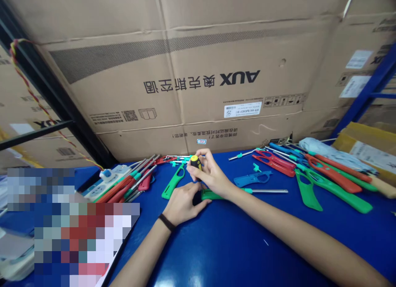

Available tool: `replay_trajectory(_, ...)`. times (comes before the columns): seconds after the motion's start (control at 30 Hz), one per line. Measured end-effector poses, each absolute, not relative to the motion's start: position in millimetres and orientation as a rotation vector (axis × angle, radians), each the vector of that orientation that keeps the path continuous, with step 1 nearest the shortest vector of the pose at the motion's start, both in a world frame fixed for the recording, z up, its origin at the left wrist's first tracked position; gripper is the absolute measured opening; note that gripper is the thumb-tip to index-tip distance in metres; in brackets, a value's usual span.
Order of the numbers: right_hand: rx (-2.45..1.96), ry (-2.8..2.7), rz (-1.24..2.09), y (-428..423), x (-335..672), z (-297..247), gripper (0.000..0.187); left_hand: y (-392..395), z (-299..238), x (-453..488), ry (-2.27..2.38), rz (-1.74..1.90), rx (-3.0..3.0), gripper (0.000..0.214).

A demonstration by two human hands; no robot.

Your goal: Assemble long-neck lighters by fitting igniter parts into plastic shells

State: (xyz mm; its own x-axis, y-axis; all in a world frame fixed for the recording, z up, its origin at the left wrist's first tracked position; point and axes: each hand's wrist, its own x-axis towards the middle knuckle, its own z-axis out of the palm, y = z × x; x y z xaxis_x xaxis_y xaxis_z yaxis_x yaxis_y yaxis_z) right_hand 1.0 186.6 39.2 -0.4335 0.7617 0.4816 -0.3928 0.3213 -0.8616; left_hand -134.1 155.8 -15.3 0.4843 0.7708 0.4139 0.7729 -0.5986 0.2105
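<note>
Right hand on a screwdriver, left hand on a green gas lighter.
The right hand pinches the yellow-and-black handle narrowly between thumb and fingers, just above the left hand, which closes around the lighter's green grip. Its metal tube runs rightward along the blue table. Red, green and blue lighter parts lie on both sides.

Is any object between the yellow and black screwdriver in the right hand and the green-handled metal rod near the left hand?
No other object is visible there. The right hand grips the screwdriver just above the green handle; its own fingers hide the shaft. The left hand sits at the handle's end.
</note>
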Motion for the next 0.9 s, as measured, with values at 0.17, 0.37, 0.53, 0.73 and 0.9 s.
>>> replay_trajectory(0.17, -0.290, -1.487, 1.444, 186.6, -0.2, 35.4, 0.030, 154.9, -12.9, -132.8, -1.433, -0.683, -2.686, 0.024)
replay_trajectory(0.37, -0.321, -1.441, 1.473, 180.6, -1.7, 37.0, 0.041, 156.4, -16.5, -134.2, -1.414, -0.786, -2.690, 0.028)
replay_trajectory(0.53, -0.327, -1.449, 1.517, 174.9, -0.3, 35.6, 0.031, 155.6, -18.5, -134.7, -1.391, -0.827, -2.652, 0.026)
replay_trajectory(0.73, -0.358, -1.381, 1.491, 172.8, -5.8, 40.2, 0.041, 155.3, -20.1, -135.7, -1.326, -0.862, -2.659, 0.028)
replay_trajectory(0.9, -0.387, -1.374, 1.513, 174.9, -14.5, 43.7, 0.034, 152.0, -20.0, -138.7, -1.319, -0.879, -2.637, 0.027)
